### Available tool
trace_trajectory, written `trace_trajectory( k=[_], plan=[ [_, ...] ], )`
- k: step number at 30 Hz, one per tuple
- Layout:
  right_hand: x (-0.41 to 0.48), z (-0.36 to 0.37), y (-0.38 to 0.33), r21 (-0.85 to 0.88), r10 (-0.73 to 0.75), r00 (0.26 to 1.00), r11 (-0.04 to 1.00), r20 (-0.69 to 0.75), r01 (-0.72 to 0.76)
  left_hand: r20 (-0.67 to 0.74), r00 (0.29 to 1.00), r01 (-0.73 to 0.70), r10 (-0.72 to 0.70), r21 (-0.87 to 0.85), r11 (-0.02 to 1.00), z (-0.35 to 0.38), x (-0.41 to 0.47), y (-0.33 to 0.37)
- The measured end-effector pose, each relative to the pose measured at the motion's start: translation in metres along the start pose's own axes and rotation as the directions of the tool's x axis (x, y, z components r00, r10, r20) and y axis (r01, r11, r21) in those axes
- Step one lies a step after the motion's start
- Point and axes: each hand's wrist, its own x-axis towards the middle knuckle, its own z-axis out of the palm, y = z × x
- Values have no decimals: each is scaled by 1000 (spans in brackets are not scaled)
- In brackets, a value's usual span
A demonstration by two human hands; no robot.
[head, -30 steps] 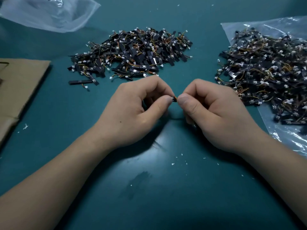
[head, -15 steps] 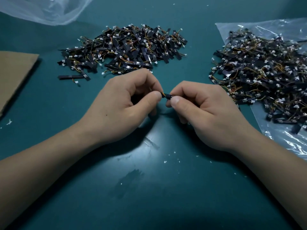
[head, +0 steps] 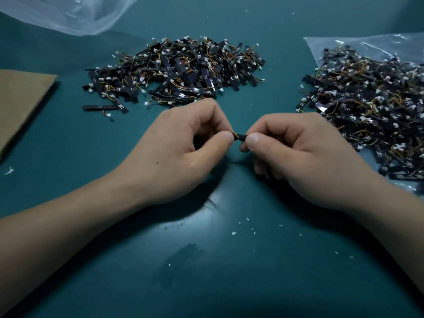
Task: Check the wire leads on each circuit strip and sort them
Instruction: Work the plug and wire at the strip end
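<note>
Teal table surface carries the whole job, and the strip under check sits over its middle, held between the two hands. The left hand pinches one end, where orange wire shows, between thumb and curled forefinger. The right hand pinches the dark other end the same way, and the remaining fingers of both are tucked in. Gripping it by both ends likely lets the person tug or flex the leads to test them. Only a short stretch of strip shows between the thumbs; the rest is hidden. The far pile lies just beyond the left knuckles, and the right pile rests on a bag near the right hand. Probably one is sorted and one waiting, though which cannot be told. Cardboard edges in at the left, well apart. Open room lies toward the person and between the piles, so either hand could swing out to a heap unhindered.
</note>
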Motion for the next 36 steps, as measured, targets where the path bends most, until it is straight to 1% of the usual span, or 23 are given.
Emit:
trace_trajectory(
  k=[4, 10, 15, 17, 20, 25, 28, 30, 32, 36],
  plan=[
    [-5, 0, 0, 36, -57, 997, 998, -61, 59, 49, 999, -8, 4, 77, 997, 1, -2, 2],
    [-5, 5, -2, 66, -48, 997, 996, -63, 52, 55, 998, -19, 15, 62, 998, -1, -2, 2],
    [-5, 5, -3, 101, -34, 996, 994, -88, 43, -18, 998, -58, 58, 25, 998, 0, -3, 1],
    [-5, 5, -2, 79, -37, 996, 996, -87, 44, -25, 998, -49, 49, 3, 999, 0, -3, 0],
    [-5, 5, -2, 60, -35, 997, 997, -76, 40, -22, 998, -57, 58, 28, 998, 1, -3, -1],
    [-6, 4, -2, 150, -17, 999, 988, -38, 23, -34, 998, -58, 59, 12, 998, 0, -4, 1],
    [-6, 4, -1, 127, -12, 1000, 992, -18, 14, -38, 997, -70, 71, 11, 997, 0, -4, 1],
    [-5, 5, 0, 104, -15, 1000, 994, -21, 17, -28, 996, -85, 86, 32, 996, 1, -4, 0],
    [-6, 5, -1, 96, -14, 1000, 995, -20, 16, -20, 993, -113, 115, 88, 990, 1, -5, 0],
    [-5, 5, 0, 124, -15, 1000, 992, -8, 16, -5, 990, -137, 140, 144, 980, 2, -5, -1]
  ],
)
